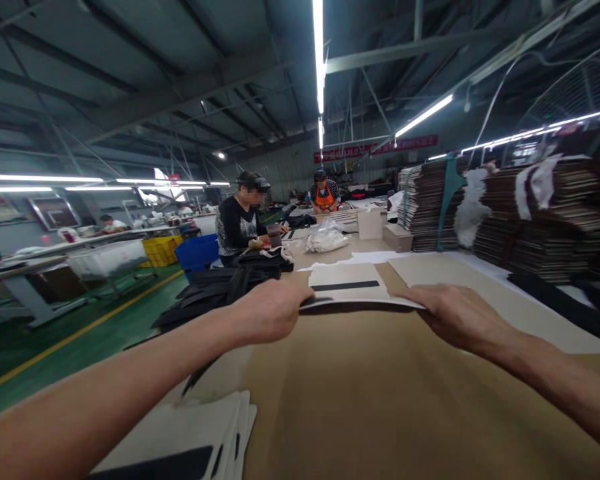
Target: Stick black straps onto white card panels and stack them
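Note:
Stretched between my two hands is a white panel [350, 293] with a dark underside, raised over the brown table covering and bowed slightly along its near edge. A black strip [347, 285] runs across a white surface just beyond that edge; whether it is on the held panel or on one behind, I cannot tell. My left hand [273, 310] is closed on the panel's left corner, thumb on top. At the opposite corner, my right hand [460, 313] pinches it between thumb and fingers.
White panels with black strips [230, 420] lie stacked at the near left. Black fabric strips [220, 287] are heaped at the table's left edge. Tall bundled stacks [425, 207] stand right. A clear plastic bag [327, 235] lies ahead; one person [240, 220] works left, another [325, 193] farther back.

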The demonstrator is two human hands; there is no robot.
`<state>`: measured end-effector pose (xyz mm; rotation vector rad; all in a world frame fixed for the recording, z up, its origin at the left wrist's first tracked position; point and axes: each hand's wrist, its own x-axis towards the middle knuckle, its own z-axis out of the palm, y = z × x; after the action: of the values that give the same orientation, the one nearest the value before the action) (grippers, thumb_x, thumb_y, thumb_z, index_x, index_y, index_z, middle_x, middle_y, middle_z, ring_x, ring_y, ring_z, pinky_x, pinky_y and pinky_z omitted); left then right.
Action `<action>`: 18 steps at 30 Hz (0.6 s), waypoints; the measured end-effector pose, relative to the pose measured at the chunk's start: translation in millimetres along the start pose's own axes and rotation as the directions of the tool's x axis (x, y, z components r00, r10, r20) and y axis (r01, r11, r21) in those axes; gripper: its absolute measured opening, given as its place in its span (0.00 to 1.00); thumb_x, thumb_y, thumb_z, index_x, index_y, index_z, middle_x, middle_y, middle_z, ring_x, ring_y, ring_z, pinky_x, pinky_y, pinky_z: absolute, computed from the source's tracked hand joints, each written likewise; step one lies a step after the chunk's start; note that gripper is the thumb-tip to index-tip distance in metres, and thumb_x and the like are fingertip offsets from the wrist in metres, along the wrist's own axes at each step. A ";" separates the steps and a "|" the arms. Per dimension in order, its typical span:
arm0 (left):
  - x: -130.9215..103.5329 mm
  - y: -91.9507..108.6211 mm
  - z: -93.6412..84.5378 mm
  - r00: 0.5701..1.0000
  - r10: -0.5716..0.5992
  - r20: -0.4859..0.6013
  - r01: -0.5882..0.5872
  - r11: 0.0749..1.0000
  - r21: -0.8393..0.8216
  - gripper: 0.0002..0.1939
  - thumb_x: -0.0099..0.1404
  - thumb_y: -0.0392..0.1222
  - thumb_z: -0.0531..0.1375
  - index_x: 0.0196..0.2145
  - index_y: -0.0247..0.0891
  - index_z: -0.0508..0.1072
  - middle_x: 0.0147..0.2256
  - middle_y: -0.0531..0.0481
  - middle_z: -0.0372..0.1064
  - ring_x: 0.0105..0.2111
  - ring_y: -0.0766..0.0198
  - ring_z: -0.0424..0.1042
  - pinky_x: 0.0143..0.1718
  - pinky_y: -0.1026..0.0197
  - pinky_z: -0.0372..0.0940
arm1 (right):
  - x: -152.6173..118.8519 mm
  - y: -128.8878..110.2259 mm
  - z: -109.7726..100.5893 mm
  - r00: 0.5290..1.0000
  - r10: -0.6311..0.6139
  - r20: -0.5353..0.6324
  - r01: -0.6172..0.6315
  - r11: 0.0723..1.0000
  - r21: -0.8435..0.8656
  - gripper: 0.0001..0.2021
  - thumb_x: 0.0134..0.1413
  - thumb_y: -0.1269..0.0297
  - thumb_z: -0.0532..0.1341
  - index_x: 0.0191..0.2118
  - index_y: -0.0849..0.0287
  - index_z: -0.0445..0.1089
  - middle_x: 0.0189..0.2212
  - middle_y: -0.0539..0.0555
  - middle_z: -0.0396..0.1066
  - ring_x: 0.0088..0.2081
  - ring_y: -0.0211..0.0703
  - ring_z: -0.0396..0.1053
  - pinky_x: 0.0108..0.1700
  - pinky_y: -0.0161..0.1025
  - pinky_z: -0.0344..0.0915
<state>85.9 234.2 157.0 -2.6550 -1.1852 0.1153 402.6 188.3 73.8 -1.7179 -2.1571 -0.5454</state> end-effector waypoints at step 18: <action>152.0 -38.3 174.9 0.998 -0.064 0.011 0.064 0.998 -0.017 0.16 0.66 0.31 0.52 0.49 0.40 0.70 0.51 0.42 0.71 0.50 0.51 0.73 0.49 0.51 0.69 | 91.5 36.3 187.2 0.965 0.028 0.262 -0.052 0.995 0.085 0.24 0.60 0.75 0.47 0.56 0.59 0.70 0.56 0.62 0.68 0.55 0.48 0.68 0.55 0.42 0.61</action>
<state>131.1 402.9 -0.1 -2.6307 -1.2784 0.1083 414.5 364.6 -42.4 -1.8670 -2.2756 -0.2154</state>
